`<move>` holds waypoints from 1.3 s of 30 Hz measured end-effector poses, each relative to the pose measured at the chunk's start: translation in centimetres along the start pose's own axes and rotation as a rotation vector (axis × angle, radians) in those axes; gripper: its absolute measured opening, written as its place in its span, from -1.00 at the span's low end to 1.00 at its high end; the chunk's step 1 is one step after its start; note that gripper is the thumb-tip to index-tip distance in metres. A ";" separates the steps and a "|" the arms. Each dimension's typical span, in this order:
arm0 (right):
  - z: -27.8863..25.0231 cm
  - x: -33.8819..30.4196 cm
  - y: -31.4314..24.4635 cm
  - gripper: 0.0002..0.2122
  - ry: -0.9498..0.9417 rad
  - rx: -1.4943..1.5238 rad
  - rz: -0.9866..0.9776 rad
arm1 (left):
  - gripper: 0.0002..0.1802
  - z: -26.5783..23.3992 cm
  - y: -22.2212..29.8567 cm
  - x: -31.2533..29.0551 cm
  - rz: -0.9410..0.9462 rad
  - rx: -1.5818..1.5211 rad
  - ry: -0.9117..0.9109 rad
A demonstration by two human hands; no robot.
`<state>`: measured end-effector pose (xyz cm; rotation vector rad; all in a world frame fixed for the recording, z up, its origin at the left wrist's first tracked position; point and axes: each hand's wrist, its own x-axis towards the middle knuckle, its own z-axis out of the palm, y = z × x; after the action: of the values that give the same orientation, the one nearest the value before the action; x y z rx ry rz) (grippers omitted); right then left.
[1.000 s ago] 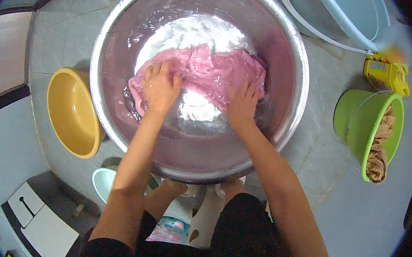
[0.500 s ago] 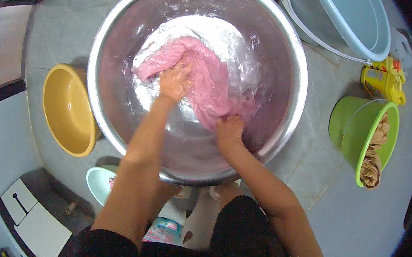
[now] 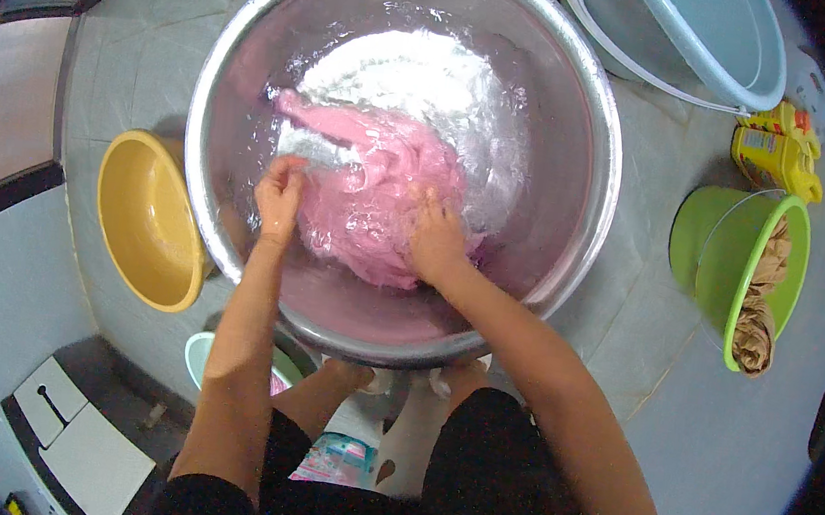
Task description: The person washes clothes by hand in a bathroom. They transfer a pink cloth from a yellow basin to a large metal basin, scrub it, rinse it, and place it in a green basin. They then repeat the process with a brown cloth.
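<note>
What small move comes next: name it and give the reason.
Probably slide the left hand onto the pink cloth. The right hand lies on its right part, while the left is at its left edge, contact unclear, and the cloth lies bunched in the basin, so two hands would likely control it better.

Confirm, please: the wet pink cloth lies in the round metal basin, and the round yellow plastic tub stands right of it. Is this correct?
Not quite: the head view shows the round yellow plastic tub left of the round metal basin, where the wet pink cloth does lie.
</note>
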<state>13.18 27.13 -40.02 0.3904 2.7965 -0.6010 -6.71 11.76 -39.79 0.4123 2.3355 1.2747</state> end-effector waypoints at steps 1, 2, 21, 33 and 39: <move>1.3 -0.4 -0.2 -0.57 -0.092 -0.022 -0.020 | -0.68 1.5 1.1 -0.1 0.008 -0.024 0.137; 2.1 -0.7 -0.2 -0.54 -0.186 -0.046 -0.039 | -0.59 3.4 2.1 -0.3 0.167 0.241 0.116; -3.1 7.2 5.5 -0.64 0.167 1.836 0.370 | -0.71 14.3 13.3 -7.6 0.246 0.161 -0.059; -5.2 2.5 0.3 -0.64 0.120 2.034 0.635 | -0.74 7.3 2.1 3.9 -0.006 -0.053 -0.041; -3.0 4.9 6.1 -0.57 0.505 1.751 0.646 | -0.24 11.6 4.1 0.6 0.144 0.698 0.503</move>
<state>9.92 34.81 -41.05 1.7040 1.3587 -2.7369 -1.05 22.48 -41.90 0.5229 3.2160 0.6145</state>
